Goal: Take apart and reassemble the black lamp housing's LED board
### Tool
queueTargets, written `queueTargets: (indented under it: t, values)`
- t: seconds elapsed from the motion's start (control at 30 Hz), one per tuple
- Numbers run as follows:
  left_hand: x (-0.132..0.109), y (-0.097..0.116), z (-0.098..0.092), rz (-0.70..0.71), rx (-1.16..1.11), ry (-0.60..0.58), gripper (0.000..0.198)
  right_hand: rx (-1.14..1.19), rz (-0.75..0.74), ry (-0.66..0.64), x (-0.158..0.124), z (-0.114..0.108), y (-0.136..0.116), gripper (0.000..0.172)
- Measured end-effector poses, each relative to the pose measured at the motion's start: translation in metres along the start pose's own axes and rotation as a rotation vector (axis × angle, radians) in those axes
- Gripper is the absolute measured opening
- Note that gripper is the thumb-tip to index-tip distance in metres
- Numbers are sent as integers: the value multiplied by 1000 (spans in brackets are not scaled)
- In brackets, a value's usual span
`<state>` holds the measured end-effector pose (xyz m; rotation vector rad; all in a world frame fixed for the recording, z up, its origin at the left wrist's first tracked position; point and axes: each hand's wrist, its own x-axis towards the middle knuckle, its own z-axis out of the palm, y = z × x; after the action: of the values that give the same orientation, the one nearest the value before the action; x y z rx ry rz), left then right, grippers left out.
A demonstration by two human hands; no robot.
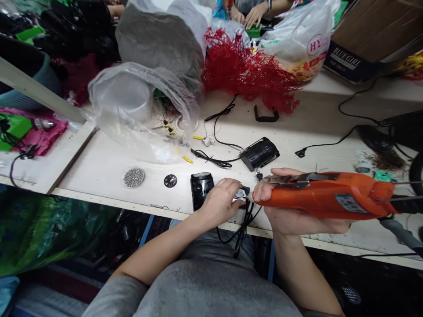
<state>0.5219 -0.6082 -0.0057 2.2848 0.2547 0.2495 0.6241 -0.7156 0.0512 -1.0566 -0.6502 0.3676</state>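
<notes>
My right hand [291,223] is wrapped round an orange electric screwdriver [307,196] that lies level, pointing left. Its tip meets a small black part with a round silver piece [240,193]. My left hand [220,200] curls over this part and the glossy black casing [201,187] at the table's front edge, steadying them. Its fingertips are partly hidden. A bundled black cord [243,231] hangs over the edge below. Left of the casing lie a black dial disc [170,180] and a round dish of small metal screws [133,177].
Behind my hands lies another black casing [261,154] with its cord. A clear plastic bag [128,101], red netting [244,70] and a white bag [300,39] stand farther back. A black plug [300,152] lies right. Another person's hands [253,16] work across the table.
</notes>
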Motion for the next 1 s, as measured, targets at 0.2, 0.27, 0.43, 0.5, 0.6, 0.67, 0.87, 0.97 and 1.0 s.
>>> queueTargets:
  t: [0.2,0.27,0.43,0.5,0.6,0.67,0.87,0.97,1.0]
  values:
    - [0,-1,0,-18,-11,1,31,15,32,-8,-2,-1,3,86]
    - [1,-2,1,-11,-2,15,36,48,51,-38,-4,-3,6,82]
    - [4,-1,6,-35,32,73,42,47,32,-106,-2,-3,11,77]
    - [4,1,7,-62,26,76,44,47,16,-105,-1,-2,12,78]
    - [4,4,6,-102,6,61,46,49,9,-67,0,0,11,85]
    - [5,6,6,-125,3,71,44,41,30,-38,0,1,11,91]
    - [9,9,3,-155,39,63,34,-14,9,-10,2,0,-1,86]
    - [8,7,3,-158,27,89,41,-18,-74,18,3,2,-11,77]
    - [6,7,3,-159,38,113,44,-5,-98,15,3,4,-13,78]
